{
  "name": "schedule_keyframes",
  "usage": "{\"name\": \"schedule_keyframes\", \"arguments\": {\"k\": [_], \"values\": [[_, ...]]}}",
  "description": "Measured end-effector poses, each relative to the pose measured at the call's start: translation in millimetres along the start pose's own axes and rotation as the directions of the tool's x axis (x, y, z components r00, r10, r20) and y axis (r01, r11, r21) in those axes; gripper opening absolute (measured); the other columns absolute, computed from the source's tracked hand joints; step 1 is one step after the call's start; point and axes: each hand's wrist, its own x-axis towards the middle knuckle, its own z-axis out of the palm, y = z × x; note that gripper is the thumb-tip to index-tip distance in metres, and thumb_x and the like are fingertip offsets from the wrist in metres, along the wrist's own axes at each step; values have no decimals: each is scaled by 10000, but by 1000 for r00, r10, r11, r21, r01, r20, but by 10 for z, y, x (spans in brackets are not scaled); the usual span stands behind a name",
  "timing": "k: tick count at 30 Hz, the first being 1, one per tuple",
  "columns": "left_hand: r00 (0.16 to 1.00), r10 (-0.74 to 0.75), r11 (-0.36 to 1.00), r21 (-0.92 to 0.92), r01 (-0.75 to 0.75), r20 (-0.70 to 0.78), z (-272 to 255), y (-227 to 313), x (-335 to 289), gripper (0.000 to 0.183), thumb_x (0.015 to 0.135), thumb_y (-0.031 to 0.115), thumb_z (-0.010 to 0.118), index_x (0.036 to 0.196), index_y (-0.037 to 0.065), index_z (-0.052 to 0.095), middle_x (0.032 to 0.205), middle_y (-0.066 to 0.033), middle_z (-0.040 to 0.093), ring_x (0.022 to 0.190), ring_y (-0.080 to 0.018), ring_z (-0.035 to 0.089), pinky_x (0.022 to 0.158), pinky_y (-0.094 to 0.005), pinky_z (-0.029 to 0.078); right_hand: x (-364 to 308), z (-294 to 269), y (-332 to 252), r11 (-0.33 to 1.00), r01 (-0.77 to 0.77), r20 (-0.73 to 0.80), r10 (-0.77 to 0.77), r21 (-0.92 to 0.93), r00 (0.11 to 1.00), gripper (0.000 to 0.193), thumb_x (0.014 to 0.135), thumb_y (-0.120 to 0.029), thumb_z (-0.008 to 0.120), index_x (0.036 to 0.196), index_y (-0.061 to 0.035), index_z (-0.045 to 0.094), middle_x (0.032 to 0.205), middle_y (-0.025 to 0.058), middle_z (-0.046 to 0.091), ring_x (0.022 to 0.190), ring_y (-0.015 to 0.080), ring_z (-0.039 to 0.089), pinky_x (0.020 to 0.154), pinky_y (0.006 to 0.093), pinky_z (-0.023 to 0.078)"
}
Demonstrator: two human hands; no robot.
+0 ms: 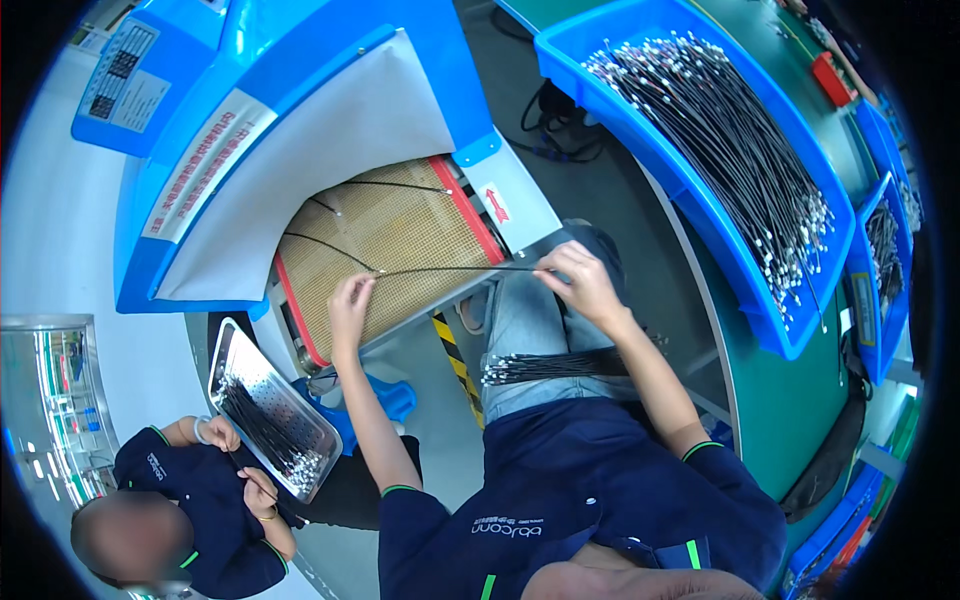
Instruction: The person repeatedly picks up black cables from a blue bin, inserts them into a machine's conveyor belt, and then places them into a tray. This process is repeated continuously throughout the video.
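A thin black cable (455,268) with small end connectors is stretched nearly level between my hands. My left hand (350,312) pinches its left end over the near edge of a tan mesh conveyor belt (415,225). At the other end, my right hand (583,282) grips the cable just beyond the belt's red right edge (468,210). More black cables lie on the mesh, one toward the far side (395,185) and one close to my left hand (325,242). Across my lap rests a bundle of similar cables (550,367) with white connectors.
The belt runs under a pale curtain (340,125) of a blue machine (250,65). At right, a blue bin (570,62) full of cables stands on a green table (765,425). Lower left, a co-worker's hands (258,492) hold a cable beside a perforated metal tray (285,385).
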Motion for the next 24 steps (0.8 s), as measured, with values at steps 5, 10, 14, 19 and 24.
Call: {"name": "schedule_keyframes", "arguments": {"k": [5,10,14,19,24], "values": [[995,90,995,30,-91,29,-181,-434,571,124,823,91,649,900,-6,652,942,-122,651,870,-232,634,788,-319,482,253,517,-65,1000,-1,-93,2,7,996,113,724,-102,719,797,-60,643,886,59,603,941,256,558,838,384,447],[990,128,991,41,-131,58,-110,-637,872,132,808,111,660,886,5,645,1034,-114,629,960,-255,599,830,-331,467,349,776,-26,995,-37,-103,28,-95,994,128,714,-122,721,802,-69,644,945,46,568,1030,247,524,1004,518,357],[994,80,992,96,-87,77,-29,-897,916,146,814,141,671,908,30,651,1159,-117,567,951,-263,585,831,-330,465,362,852,-16,979,-36,-60,25,-201,998,147,726,-148,717,836,-80,647,985,45,556,1062,249,508,1034,561,318],[992,127,984,126,-129,20,-50,-778,927,213,825,153,666,1014,61,628,1212,-131,533,1082,-289,538,920,-358,436,307,728,-55,993,-34,-56,28,-113,998,144,744,-145,706,856,-75,648,997,53,554,1061,264,507,1018,535,338],[979,147,981,143,-127,-140,-178,-192,742,227,859,132,615,1071,50,602,1246,-140,516,1179,-318,483,995,-386,389,-85,290,-62,984,-147,37,144,102,989,133,783,-154,693,870,-60,655,939,89,597,946,282,561,861,399,441]]}}
